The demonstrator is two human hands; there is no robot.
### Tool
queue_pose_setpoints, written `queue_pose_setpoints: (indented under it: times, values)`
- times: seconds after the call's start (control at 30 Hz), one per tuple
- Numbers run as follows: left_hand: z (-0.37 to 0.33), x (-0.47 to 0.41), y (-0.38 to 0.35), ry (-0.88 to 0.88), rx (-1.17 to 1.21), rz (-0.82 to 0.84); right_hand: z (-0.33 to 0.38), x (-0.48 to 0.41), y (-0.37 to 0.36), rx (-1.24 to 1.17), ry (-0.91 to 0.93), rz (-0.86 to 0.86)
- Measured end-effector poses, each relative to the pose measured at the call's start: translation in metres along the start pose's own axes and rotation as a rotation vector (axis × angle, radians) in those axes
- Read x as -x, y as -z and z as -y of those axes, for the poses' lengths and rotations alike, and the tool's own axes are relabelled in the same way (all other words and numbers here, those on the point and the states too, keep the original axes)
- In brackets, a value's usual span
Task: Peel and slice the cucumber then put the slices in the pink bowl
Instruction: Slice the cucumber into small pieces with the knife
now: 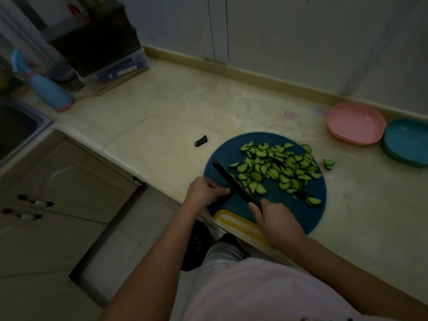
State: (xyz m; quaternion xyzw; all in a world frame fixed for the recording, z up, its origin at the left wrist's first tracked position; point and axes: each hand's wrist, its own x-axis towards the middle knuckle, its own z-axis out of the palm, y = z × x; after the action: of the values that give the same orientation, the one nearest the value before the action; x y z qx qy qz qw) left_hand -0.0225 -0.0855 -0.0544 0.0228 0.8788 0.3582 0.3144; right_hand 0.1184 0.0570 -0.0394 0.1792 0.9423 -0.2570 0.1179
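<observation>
Several green cucumber slices [279,169] lie spread over a round dark blue cutting board [317,212] at the counter's front edge. My right hand [276,220] is shut on the handle of a black knife [232,181], whose blade points up-left across the board. My left hand [205,189] pinches the dark remaining cucumber end [225,189] right beside the blade. The pink bowl [355,123] sits empty at the back right, apart from the board. A few slices [328,163] lie off the board on the counter.
A blue bowl [406,141] touches the pink one on its right. A cut cucumber tip [201,141] lies left of the board. A blue spray bottle [47,89], a sink [16,126] and stacked boxes [102,45] stand far left. The wall runs along the back.
</observation>
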Motion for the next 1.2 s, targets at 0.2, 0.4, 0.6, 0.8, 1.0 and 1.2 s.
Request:
queue_pose_setpoints:
  times: [0.2,0.4,0.6,0.8,1.0,1.2]
  values:
    - [-0.0028,-0.0029,0.0022,0.046,0.015,0.038,-0.0025,-0.0019,-0.0031,-0.017,0.014,0.009]
    - [-0.0063,-0.0037,0.0042,0.079,0.013,0.06,-0.0007,-0.0001,-0.0003,-0.011,0.012,0.0]
    - [-0.0057,-0.0049,0.0034,0.086,0.021,0.062,0.0003,0.0013,-0.0001,-0.027,0.005,0.004]
    - [-0.0054,-0.0047,0.0039,0.083,0.028,0.06,0.0024,0.0022,0.0004,-0.022,0.009,0.016]
    - [-0.0035,-0.0061,0.0032,0.071,0.022,0.06,0.0038,0.0024,-0.0011,0.001,0.008,0.018]
    - [-0.003,-0.0057,0.0015,0.06,0.018,0.038,0.0065,-0.0054,-0.0039,0.062,0.031,0.025]
